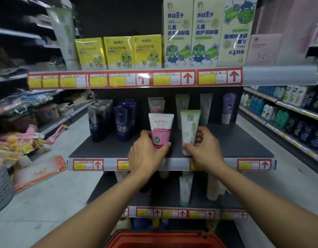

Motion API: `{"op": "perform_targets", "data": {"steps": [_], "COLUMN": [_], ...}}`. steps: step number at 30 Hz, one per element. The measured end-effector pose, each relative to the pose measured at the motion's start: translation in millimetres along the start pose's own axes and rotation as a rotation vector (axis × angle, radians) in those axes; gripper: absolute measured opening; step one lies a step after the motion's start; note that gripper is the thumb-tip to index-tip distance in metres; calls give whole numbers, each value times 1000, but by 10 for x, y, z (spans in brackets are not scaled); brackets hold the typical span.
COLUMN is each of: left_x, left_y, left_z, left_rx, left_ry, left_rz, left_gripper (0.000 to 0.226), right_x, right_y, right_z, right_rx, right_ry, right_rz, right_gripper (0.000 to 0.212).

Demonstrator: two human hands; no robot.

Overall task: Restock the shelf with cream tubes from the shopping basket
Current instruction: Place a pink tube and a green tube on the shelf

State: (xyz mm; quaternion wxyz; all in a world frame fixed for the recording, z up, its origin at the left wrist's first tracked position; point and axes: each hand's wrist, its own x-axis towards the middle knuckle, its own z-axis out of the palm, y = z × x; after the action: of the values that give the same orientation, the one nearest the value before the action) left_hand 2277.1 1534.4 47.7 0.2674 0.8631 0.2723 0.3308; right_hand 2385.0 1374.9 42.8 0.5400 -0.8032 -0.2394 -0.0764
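Note:
My left hand [145, 154] grips a white-and-pink cream tube [161, 128] by its lower end, upright over the front of the dark middle shelf [104, 149]. My right hand [205, 149] grips a white-and-green cream tube [189, 127] beside it, also upright. Behind them stand more tubes: a pink one [156, 104], pale green ones [181, 104] and a purple one [228, 108]. The rim of the red shopping basket [165, 239] shows at the bottom edge; its contents are hidden.
Dark and blue Nivea tubes [125, 119] stand at the shelf's left. Yellow and cream boxes [118, 51] fill the shelf above. The shelf below holds more tubes [186, 188]. An orange-edged packet [40, 172] and a grey basket [1, 190] lie on the floor at the left.

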Motion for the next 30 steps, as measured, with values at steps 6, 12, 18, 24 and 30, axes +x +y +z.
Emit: {"op": "perform_targets", "data": {"steps": [6,12,18,24,30], "left_x": [217,250,387,723,1035], "left_y": [-85,-113,-159,-90,-118], "left_z": [188,288,306,362,552], "left_rx": [-7,8,147,157,123], "left_ry": [12,39,-6,-122,-143], "left_rz": [-38,7,27,-112,-163], "left_gripper": [60,65,60,67,71], "right_x": [180,214,315,736,1070], "right_y": [80,134,192,246,318], "right_z": [146,188,184,226,303], "right_rx": [-65,-255,-535,-554,-555], "right_ry": [1,-31,-93,-148,-157], "right_rz": [-31,-27,56,174,175], "right_gripper": [51,56,37,47,54]}}
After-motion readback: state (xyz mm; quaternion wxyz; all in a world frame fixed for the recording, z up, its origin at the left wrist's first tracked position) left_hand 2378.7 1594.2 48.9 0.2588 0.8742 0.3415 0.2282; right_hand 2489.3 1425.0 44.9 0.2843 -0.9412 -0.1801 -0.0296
